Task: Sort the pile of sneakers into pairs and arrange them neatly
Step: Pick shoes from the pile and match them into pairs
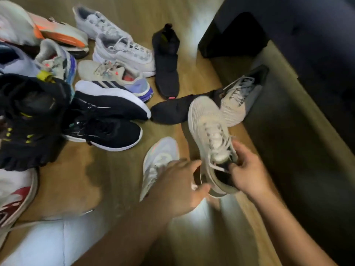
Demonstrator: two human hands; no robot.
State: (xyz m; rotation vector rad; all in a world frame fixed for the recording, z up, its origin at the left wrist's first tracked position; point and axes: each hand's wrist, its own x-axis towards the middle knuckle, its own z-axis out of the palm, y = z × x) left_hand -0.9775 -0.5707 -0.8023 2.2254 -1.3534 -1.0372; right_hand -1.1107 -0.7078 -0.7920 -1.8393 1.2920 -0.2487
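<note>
Two hands hold one beige mesh sneaker (pixel 208 129) above the wooden floor (pixel 115 189); the right hand (pixel 247 171) grips its tongue and collar, and the left hand (pixel 178 191) closes on its heel. Its matching sneaker (pixel 238 100) lies just beyond its toe, beside the dark sofa (pixel 307 73); a pale grey sneaker (pixel 159 160) rests just left of it, partly under the left hand. Farther left of it, the pile (pixel 57 83) is spread on the floor; the view is blurred.

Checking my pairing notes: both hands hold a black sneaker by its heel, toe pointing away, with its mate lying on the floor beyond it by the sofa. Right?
Wrong colour: the head view shows both hands holding a beige sneaker, not black. The rest stands.
</note>
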